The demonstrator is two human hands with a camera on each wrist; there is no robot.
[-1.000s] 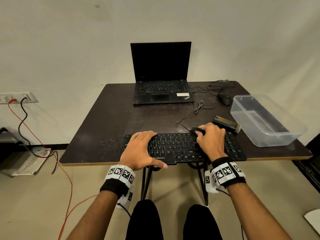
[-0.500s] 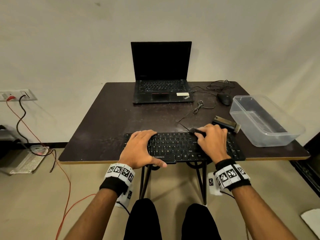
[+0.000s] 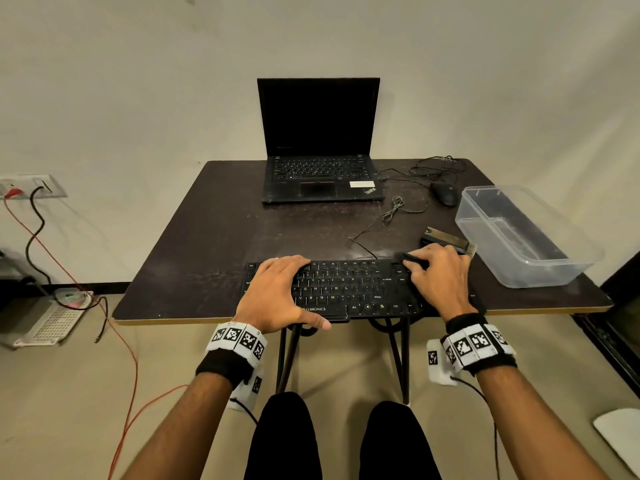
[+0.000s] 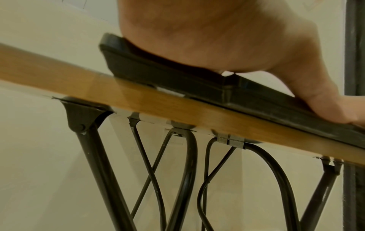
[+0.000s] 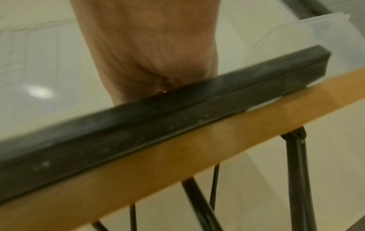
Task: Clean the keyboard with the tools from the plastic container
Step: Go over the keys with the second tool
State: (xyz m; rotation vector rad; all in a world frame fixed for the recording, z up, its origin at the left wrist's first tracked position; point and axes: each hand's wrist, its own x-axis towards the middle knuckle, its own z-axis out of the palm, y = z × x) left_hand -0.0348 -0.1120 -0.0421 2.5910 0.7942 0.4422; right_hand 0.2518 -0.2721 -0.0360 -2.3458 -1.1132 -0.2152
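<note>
The right hand, gripping a small dark brush, now sits farther right along the keyboard's top row than a second ago, its tip over the keys past the main block rather than near the cable.

A dark square wooden table carries a black keyboard, open black laptop, black mouse, clear plastic container, and what looks like a brush.
</note>
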